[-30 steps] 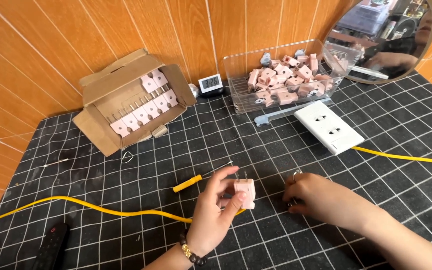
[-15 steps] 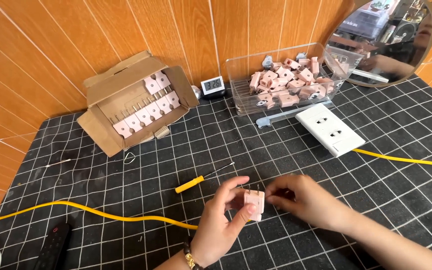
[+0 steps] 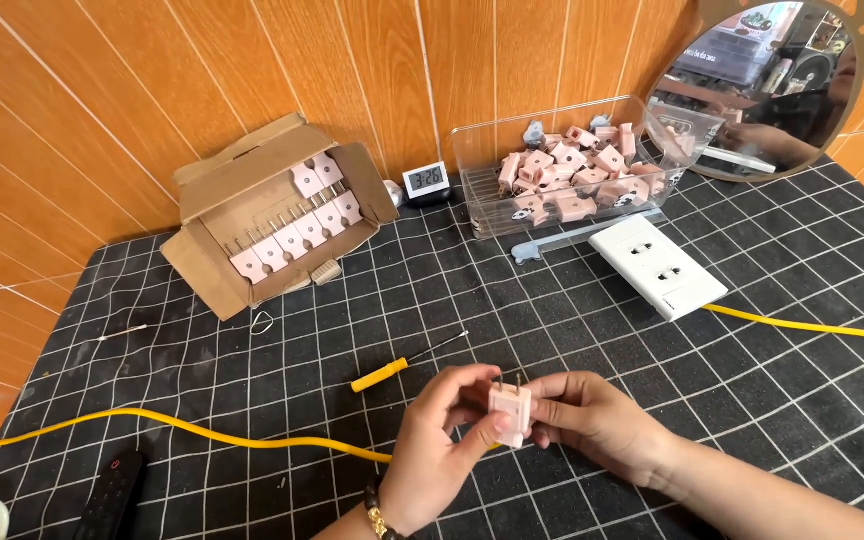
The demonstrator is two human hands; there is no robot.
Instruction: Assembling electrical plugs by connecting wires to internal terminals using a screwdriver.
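Head view, lower centre of the frame: both hands pinch one pink plug (image 3: pixel 511 410), prongs up. Left hand (image 3: pixel 439 447) grips its near side with thumb and fingers, right hand (image 3: pixel 592 420) clamps the far side — steadied between them above the mat (image 3: pixel 652 330). Yellow screwdriver (image 3: pixel 392 369) lies just left of the hands, in reach. Box (image 3: pixel 274 215) upper left and clear bin (image 3: pixel 582 165) upper centre hold more plugs.

hands (image 3: pixel 512 440) 2 — held plug (image 3: pixel 511 408) 1 | screwdriver (image 3: pixel 402 364) 1 | socket plate (image 3: pixel 657 265) 1 | cardboard box (image 3: pixel 214 278) 1
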